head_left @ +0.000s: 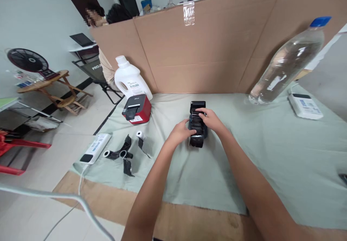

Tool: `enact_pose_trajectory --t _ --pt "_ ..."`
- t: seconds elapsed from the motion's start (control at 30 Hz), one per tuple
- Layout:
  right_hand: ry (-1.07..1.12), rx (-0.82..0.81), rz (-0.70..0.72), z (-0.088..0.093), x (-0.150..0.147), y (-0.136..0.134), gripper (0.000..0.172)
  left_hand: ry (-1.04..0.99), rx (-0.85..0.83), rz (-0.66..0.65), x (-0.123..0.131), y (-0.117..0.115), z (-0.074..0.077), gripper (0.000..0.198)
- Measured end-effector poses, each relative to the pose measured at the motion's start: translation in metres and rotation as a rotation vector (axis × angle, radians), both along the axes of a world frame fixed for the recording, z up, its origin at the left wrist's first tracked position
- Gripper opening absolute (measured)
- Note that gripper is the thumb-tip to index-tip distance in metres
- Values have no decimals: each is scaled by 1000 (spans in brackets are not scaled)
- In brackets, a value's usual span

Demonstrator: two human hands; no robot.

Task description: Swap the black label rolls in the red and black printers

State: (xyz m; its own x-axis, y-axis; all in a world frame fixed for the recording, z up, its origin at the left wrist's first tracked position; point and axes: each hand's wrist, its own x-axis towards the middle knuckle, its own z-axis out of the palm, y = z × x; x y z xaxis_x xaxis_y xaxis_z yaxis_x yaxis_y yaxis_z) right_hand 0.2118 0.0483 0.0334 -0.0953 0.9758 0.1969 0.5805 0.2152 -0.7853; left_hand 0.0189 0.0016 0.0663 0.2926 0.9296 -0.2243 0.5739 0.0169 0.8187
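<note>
A glossy black handheld device (197, 123), long and ridged across its top, stands on the pale green cloth at the middle of the table. My left hand (180, 132) grips its left side, with the thumb laid over the lower part. From the right, my right hand (210, 119) is closed on the upper part, its fingers reaching across the top face. Part of the device is hidden under my fingers, and its exact kind is not plain. To the left lie small rolls (123, 154) with torn black strips trailing, and one white roll (140, 135).
A red and black printer-like box (137, 109) and a white jug (131, 76) stand at the back left. White power strips (95, 149) lie left and far right. A tilted water bottle (291, 62) is before the cardboard wall (195, 60). Behind it a person sits.
</note>
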Motion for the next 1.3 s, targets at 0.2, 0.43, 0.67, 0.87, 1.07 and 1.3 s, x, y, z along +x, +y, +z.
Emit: enact_pose_trajectory --t 0.2,0.43,0.67,0.87,1.07,1.3 --pt "69 24 23 -3 4 1 34 -12 -21 13 -2 2 0 77" --pt "344 -12 19 10 9 -4 28 -13 271 119 2 4 -1 47" --pt "476 43 204 50 -2 -24 43 -539 318 261 -1 12 4 43" --pt "501 168 -83 65 -15 -24 67 -691 254 249 8 9 8 48" --pt "628 15 -41 61 -14 -23 93 -423 417 209 -9 3 27 39" --pt "817 48 -214 55 12 -19 78 516 458 147 -66 13 41 25"
